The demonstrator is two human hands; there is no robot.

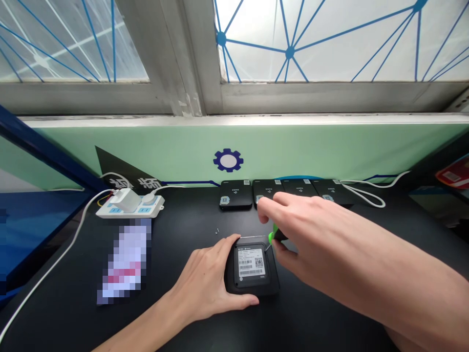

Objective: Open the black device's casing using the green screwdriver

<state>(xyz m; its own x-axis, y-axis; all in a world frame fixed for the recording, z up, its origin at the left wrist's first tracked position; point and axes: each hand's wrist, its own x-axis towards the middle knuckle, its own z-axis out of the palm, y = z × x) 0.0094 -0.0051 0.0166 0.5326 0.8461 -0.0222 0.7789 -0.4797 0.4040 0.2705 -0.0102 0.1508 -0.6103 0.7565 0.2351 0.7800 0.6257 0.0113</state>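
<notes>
A square black electronic box (271,276) lies label side up on the dark table, with a white printed label (251,262) on its face. My left hand (208,276) grips its left side, fingers at the far edge and thumb along the near edge. In my right hand (296,230) is a screwdriver (271,237) with a green and black handle, mostly hidden by the fingers. Its thin shaft slants down to the upper right corner of the box; whether the tip sits in a screw I cannot tell. Tiny screws (217,231) lie just beyond my left hand.
Several similar black boxes (236,194) stand in a row along the green wall panel, partly behind my right hand. At the left is a white power strip (154,209) with plugs and cables. A pixelated item (126,264) lies in front of it. A white cable (366,193) loops at the back right.
</notes>
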